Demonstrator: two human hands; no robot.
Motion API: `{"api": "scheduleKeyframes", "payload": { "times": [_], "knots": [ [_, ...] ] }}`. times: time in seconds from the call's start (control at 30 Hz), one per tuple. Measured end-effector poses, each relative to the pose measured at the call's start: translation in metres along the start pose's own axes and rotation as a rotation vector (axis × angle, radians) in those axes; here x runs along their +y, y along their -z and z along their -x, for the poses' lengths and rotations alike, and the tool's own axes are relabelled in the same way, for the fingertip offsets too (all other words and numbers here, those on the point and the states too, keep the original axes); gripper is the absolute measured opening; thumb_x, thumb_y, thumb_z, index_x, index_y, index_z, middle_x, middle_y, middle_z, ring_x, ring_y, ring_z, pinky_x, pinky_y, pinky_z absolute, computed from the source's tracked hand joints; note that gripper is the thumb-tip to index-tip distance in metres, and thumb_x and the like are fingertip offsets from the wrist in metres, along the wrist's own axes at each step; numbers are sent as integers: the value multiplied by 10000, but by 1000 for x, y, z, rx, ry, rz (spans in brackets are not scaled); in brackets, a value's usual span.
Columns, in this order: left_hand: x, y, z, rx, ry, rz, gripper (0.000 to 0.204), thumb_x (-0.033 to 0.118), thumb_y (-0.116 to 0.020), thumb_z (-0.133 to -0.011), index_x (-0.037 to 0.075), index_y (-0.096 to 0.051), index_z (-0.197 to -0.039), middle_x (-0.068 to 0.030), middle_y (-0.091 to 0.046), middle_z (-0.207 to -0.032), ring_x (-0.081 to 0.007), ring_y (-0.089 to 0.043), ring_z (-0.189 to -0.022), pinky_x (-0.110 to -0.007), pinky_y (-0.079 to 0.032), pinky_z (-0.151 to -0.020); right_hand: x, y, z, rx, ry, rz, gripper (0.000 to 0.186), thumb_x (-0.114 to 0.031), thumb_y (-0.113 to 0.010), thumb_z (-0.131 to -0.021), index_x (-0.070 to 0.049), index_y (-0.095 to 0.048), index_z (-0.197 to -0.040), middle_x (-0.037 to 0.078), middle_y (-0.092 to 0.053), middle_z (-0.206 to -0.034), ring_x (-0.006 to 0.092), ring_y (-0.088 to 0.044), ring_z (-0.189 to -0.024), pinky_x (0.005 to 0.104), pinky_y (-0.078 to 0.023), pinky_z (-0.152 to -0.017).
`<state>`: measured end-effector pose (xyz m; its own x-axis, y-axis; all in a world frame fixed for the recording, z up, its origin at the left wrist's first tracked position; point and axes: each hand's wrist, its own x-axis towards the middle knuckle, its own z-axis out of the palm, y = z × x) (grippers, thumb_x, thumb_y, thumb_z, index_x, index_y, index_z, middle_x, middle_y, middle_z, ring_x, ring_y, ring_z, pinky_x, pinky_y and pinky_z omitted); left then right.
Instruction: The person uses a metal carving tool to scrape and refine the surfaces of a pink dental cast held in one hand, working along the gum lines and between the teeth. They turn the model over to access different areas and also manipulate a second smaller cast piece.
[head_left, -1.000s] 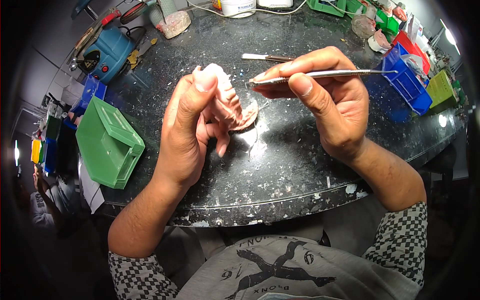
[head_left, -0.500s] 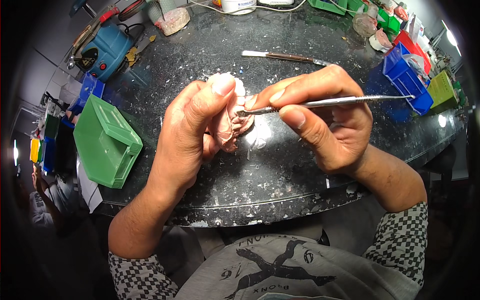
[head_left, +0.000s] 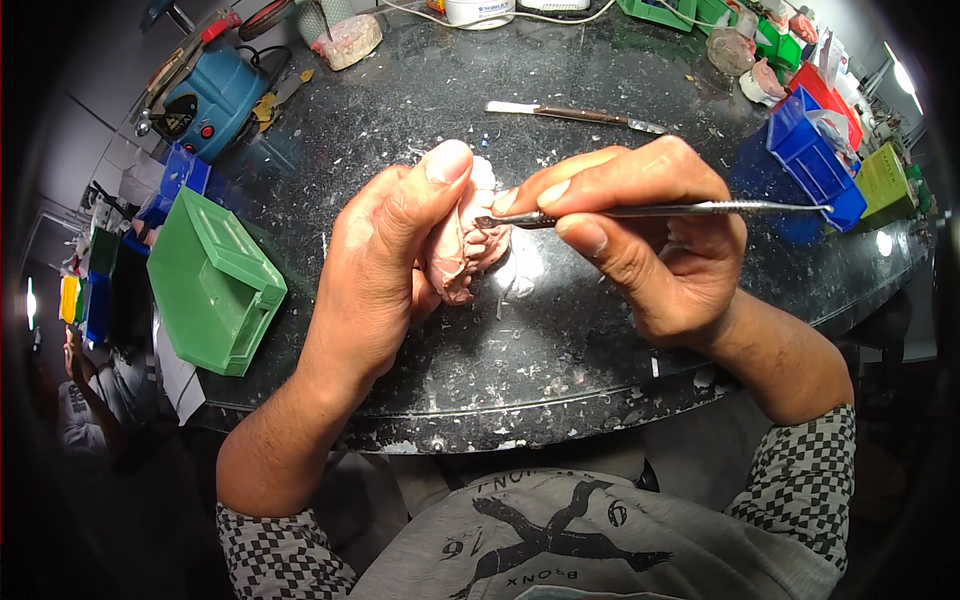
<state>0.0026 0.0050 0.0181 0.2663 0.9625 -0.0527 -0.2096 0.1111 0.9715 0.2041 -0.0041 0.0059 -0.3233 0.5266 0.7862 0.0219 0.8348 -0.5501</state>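
My left hand (head_left: 375, 250) is closed round a pink denture (head_left: 455, 262) with a row of pale teeth along its right side, the thumb lying over the upper end. Part of the denture is hidden behind the fingers. My right hand (head_left: 660, 235) pinches a slim metal carving tool (head_left: 690, 209) like a pen, between thumb and fingers. Its working tip is at the teeth, seemingly touching them, while the far end points right. Beyond my hands lies a knife (head_left: 570, 112) with a brown handle and a pale blade.
A green bin (head_left: 215, 285) stands at the left, below a blue machine (head_left: 205, 105). To the right are a blue bin (head_left: 810, 160) and a green box (head_left: 885, 185). A plaster block (head_left: 350, 42) sits at the back. Small scraps dot the black table (head_left: 480, 400).
The carving tool has tilted slightly, its far end now lower. My right hand has shifted a little with it; my left hand keeps hold of the denture.
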Motion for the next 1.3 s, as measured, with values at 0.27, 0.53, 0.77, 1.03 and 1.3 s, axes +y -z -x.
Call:
{"api": "scheduleKeyframes", "payload": {
  "times": [0.27,0.53,0.77,1.03,1.3],
  "knots": [
    [-1,11,-3,-90,62,-99,441,477,-540,-970,49,-550,-1076,-43,-626,-922,-118,-674,-790,-283,-586,-730,-6,-1,0,39,-75,-33,130,-5,-652,-915,32,-613,-1034,191,-698,-985,254,-710,-929,336,-577,-833],
    [2,-2,1,-18,-7,82,432,421,-609,-968,-2,-561,-889,-32,-539,-632,-92,-538,-552,-211,-413,-492,-3,-6,4,89,-122,-138,117,-38,-599,-959,23,-566,-1052,189,-673,-971,255,-698,-923,355,-583,-827],
    [-1,10,-2,-79,27,-20,457,478,-557,-959,27,-551,-1038,-58,-603,-823,-104,-586,-674,-240,-469,-565,-1,-5,2,100,-69,-159,130,-85,-558,-991,20,-514,-1054,210,-658,-960,273,-687,-902,385,-572,-822],
    [5,18,-7,-150,-141,198,753,592,-273,-969,-35,-503,-1316,-116,-674,-937,-141,-640,-692,-231,-438,-461,6,8,-6,125,-20,19,260,-156,-508,-1029,50,-639,-1116,156,-666,-928,188,-667,-774,310,-562,-711],
    [9,34,-14,-32,-153,335,689,447,-260,-978,-66,-415,-1411,-235,-601,-1245,-205,-610,-897,-269,-457,-649,21,6,3,-109,-329,247,238,-163,-576,-981,-43,-655,-1170,125,-672,-1115,245,-636,-1063,354,-495,-933]
  ]
}}
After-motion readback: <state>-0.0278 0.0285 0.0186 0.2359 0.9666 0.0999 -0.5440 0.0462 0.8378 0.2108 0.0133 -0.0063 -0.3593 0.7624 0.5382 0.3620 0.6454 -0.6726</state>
